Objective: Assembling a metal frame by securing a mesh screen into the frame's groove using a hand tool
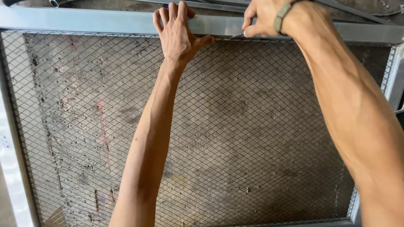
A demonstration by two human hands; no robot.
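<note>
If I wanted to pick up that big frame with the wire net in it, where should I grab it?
Probably by the flat metal bar along the far edge, coming down from above like the left hand does, fingers curled over it. The bar is smooth and wide enough to wrap. I'd avoid the wire mesh: it looks thin, bendy and possibly scratchy. The right hand pinches a thin tool at that edge.
</note>
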